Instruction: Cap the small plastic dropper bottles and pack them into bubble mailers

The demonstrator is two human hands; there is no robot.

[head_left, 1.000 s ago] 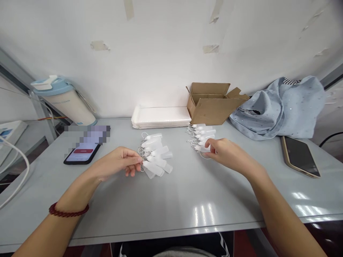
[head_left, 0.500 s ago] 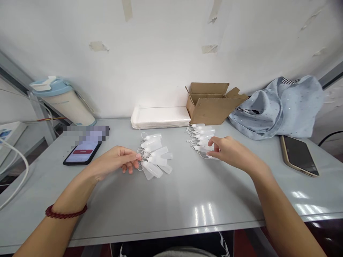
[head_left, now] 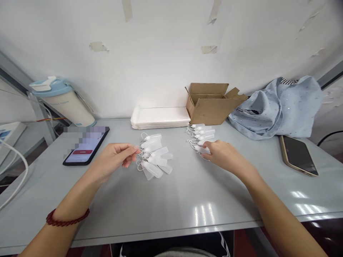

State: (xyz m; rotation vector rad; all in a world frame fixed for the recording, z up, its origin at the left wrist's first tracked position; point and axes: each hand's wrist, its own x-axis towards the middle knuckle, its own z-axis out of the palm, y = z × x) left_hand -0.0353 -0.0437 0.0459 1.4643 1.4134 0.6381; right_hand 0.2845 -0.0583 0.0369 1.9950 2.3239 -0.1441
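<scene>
Several small translucent white tags with string loops (head_left: 155, 157) lie overlapping left of the middle of the grey table. At their left edge is my left hand (head_left: 120, 155), its thumb and index finger pinched near the strings; what they hold is too small to make out. A second group of similar tags (head_left: 205, 132) lies in a column in front of the cardboard box. My right hand (head_left: 221, 153) is over the near end of that column, thumb and index finger curved around a tag, partly hiding it.
A stack of white trays (head_left: 160, 117) and an open cardboard box (head_left: 214, 109) stand against the wall. On the left are a phone (head_left: 85, 148) and a bottle (head_left: 66, 103). A blue cloth bag (head_left: 281, 107) and another phone (head_left: 300, 155) are on the right.
My left hand has moved slightly up along the left group's strings. My right hand has shifted a little to the left over the near tags.
</scene>
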